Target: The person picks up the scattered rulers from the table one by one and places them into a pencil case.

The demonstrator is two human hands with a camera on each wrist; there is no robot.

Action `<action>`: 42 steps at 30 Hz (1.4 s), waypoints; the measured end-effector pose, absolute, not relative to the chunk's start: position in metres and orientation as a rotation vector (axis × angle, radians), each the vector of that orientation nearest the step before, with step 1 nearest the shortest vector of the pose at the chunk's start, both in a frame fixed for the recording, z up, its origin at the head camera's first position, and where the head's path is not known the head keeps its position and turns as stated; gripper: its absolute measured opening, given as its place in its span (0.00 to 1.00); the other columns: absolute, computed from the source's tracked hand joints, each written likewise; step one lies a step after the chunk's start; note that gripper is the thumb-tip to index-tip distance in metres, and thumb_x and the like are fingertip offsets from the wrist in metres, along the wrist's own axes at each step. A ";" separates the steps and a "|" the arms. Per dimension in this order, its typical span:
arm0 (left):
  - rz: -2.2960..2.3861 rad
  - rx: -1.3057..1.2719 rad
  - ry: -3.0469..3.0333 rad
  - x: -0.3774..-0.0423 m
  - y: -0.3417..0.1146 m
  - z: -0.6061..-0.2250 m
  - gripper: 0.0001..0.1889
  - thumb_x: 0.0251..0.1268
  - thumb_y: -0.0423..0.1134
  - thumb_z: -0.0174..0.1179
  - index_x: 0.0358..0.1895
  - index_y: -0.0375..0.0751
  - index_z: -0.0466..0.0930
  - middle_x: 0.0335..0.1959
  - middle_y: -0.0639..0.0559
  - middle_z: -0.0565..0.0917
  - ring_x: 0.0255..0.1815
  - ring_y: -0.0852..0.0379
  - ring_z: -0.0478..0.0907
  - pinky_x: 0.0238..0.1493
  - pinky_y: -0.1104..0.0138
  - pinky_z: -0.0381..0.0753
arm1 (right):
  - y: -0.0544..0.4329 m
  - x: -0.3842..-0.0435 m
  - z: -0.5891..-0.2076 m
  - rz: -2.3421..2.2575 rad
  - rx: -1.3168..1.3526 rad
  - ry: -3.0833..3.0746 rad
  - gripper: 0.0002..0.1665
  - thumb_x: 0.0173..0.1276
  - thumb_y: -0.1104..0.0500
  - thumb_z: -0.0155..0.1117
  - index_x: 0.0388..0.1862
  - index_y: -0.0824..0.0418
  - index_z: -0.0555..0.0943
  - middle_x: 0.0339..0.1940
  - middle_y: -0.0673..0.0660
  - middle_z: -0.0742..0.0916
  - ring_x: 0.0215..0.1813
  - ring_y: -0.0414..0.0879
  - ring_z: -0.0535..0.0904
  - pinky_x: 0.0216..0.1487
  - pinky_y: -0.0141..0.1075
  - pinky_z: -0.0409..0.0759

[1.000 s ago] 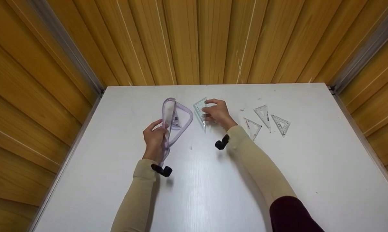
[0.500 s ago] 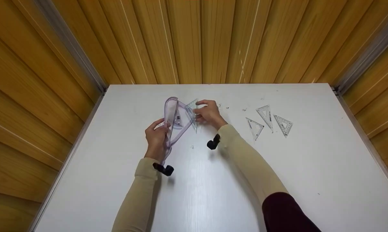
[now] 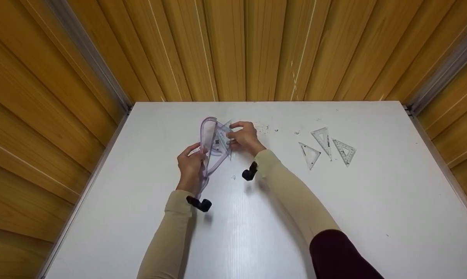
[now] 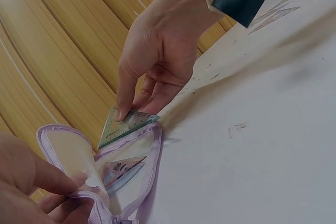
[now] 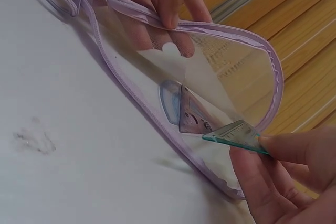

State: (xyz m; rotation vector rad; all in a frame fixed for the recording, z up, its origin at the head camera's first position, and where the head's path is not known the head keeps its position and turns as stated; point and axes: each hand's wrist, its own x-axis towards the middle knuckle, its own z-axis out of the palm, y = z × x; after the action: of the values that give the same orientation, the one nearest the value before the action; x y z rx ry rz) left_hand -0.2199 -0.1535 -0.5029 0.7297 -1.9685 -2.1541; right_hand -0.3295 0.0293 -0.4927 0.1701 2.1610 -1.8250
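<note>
My left hand [image 3: 190,164] grips one edge of a see-through zip pouch [image 5: 231,59] with lilac trim, whose mouth is spread wide. Within the pouch lie a pinkish set square [image 5: 190,119] and a bluish piece with a curved edge [image 5: 169,103]. Between thumb and fingers, my right hand [image 3: 245,136] pinches a clear greenish set square [image 5: 239,136]. Its tip reaches over the pouch's opening, close to the far rim in the left wrist view. The pouch's zip pull [image 4: 125,220] hangs near the left fingers.
Three clear set squares, the left [image 3: 310,155], middle [image 3: 323,141] and right one [image 3: 345,152], lie on the white table [image 3: 380,193] to the right. Small marks dot the tabletop. A wood-look panel wall [image 3: 256,50] rises behind the back edge.
My right hand has moved left with the greenish set square, from beside the pouch to over its opening. The left hand keeps its hold on the pouch, nearly still.
</note>
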 end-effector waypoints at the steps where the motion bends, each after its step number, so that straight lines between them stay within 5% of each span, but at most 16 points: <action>1: -2.149 0.724 -1.969 -0.220 -0.154 -0.503 0.22 0.60 0.24 0.63 0.58 0.41 0.85 0.46 0.39 0.89 0.38 0.53 0.79 0.37 0.64 0.74 | 0.027 -0.329 -0.493 -1.824 0.171 2.161 0.22 0.66 0.64 0.72 0.59 0.58 0.82 0.42 0.59 0.89 0.33 0.50 0.89 0.41 0.42 0.87; 20: -2.155 0.731 -1.975 -0.220 -0.156 -0.506 0.20 0.61 0.25 0.61 0.55 0.45 0.86 0.44 0.42 0.90 0.32 0.55 0.78 0.28 0.68 0.71 | -0.003 -0.326 -0.503 -1.902 0.178 2.222 0.22 0.61 0.68 0.75 0.55 0.65 0.84 0.32 0.61 0.90 0.26 0.47 0.87 0.26 0.38 0.85; 28: -2.150 0.758 -1.994 -0.219 -0.156 -0.505 0.20 0.63 0.26 0.63 0.56 0.47 0.86 0.45 0.44 0.90 0.37 0.53 0.78 0.35 0.64 0.73 | -0.011 -0.323 -0.505 -1.861 0.204 2.243 0.19 0.62 0.68 0.73 0.53 0.64 0.84 0.30 0.60 0.88 0.24 0.47 0.85 0.26 0.38 0.85; 42: -2.154 0.736 -1.982 -0.219 -0.157 -0.505 0.22 0.60 0.24 0.61 0.57 0.45 0.86 0.45 0.41 0.89 0.31 0.56 0.77 0.28 0.68 0.71 | -0.017 -0.320 -0.508 -1.843 0.199 2.286 0.19 0.60 0.69 0.73 0.52 0.66 0.84 0.28 0.60 0.88 0.21 0.47 0.85 0.24 0.38 0.84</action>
State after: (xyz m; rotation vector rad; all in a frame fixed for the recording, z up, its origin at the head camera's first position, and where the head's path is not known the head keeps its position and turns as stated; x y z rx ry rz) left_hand -0.2188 -0.1571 -0.5054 0.7356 -1.9816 -2.1538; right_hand -0.3199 -0.0170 -0.5077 0.1988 2.2857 -1.8430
